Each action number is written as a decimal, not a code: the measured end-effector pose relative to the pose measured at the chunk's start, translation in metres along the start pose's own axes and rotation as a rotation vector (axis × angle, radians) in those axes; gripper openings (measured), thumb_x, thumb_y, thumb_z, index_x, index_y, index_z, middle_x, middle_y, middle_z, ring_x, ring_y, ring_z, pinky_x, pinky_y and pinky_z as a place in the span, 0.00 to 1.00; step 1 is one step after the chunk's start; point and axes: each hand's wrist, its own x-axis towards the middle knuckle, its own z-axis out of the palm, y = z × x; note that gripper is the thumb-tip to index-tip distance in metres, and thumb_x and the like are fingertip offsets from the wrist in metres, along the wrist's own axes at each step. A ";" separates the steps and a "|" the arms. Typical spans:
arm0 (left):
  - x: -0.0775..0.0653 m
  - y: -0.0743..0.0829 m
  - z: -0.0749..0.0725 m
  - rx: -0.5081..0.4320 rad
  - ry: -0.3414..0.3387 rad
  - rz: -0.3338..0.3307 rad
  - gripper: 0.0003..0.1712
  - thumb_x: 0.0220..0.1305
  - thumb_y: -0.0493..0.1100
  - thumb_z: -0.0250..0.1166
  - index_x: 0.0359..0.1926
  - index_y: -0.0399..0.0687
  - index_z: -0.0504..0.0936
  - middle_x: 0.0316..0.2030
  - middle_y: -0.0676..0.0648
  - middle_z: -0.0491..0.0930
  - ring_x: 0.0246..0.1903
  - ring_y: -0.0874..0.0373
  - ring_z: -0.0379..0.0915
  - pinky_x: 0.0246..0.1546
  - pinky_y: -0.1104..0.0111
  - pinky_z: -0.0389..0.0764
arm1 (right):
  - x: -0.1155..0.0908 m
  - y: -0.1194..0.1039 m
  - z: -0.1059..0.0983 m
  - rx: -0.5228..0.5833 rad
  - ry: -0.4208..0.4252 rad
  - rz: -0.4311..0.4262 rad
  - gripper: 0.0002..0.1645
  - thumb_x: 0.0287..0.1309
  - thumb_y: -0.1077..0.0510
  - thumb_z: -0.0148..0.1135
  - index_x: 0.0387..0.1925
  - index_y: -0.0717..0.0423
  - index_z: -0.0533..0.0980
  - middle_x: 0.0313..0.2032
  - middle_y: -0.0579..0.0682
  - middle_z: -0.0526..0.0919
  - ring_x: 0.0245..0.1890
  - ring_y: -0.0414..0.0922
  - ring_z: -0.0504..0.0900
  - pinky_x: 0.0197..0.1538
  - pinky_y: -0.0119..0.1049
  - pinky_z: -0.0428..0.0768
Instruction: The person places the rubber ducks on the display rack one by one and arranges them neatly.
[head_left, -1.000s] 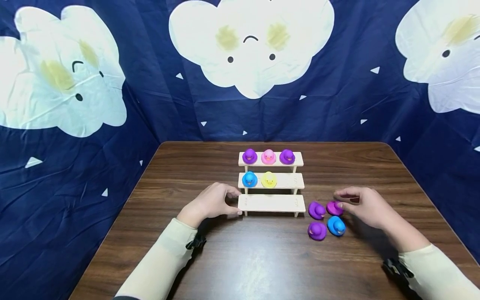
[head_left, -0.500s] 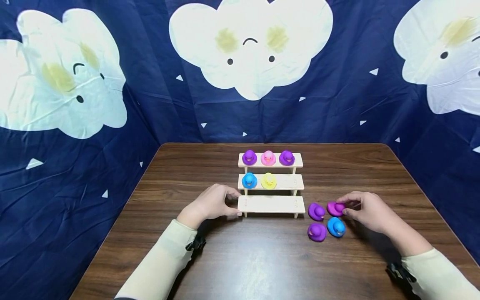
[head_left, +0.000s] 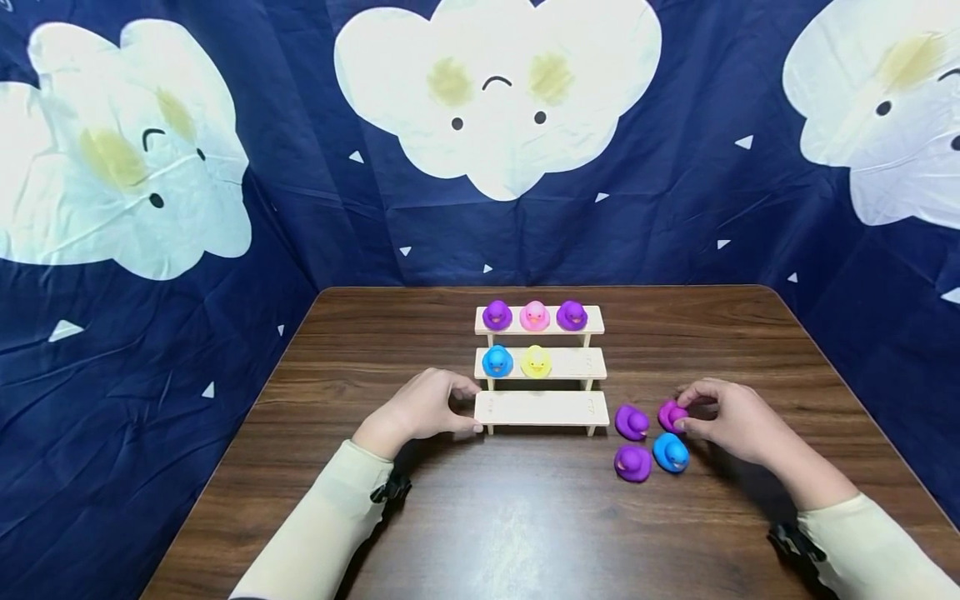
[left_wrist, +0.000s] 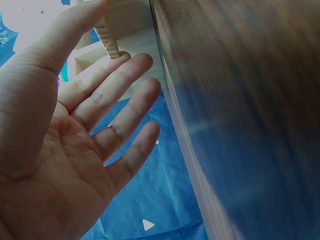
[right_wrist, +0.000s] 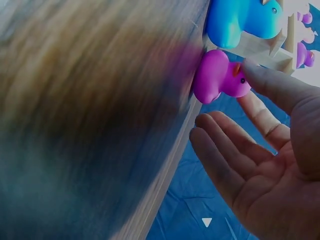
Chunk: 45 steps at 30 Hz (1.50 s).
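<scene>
My left hand (head_left: 417, 406) holds the left end of the lowest shelf of a three-step wooden display stand (head_left: 542, 408), thumb in front and index finger behind; its other fingers stay fairly straight in the left wrist view. My right hand (head_left: 731, 417) pinches a magenta rubber duck (right_wrist: 214, 75) by the head between thumb and index finger. Close to it a blue duck (head_left: 671, 452) and two purple ducks, one farther back (head_left: 632, 422) and one nearer (head_left: 633, 462), sit on the table.
On the stand's top shelf are a purple duck (head_left: 497, 315), a pink duck (head_left: 535, 316) and another purple duck (head_left: 572, 315). The middle shelf bears a blue duck (head_left: 497, 361) and a yellow duck (head_left: 536, 362). A dark blue cloud-print curtain (head_left: 450, 233) surrounds the wooden table (head_left: 375, 325).
My right thumb and index finger have come together on the magenta duck, which has turned and shifted slightly right. The left hand keeps its place at the stand.
</scene>
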 end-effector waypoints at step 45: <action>0.000 -0.001 0.000 -0.010 0.001 0.011 0.25 0.48 0.55 0.85 0.47 0.57 0.90 0.39 0.55 0.88 0.43 0.59 0.84 0.48 0.61 0.82 | 0.010 -0.013 0.000 0.067 0.034 -0.005 0.09 0.65 0.52 0.74 0.44 0.49 0.85 0.38 0.44 0.89 0.41 0.45 0.87 0.42 0.37 0.84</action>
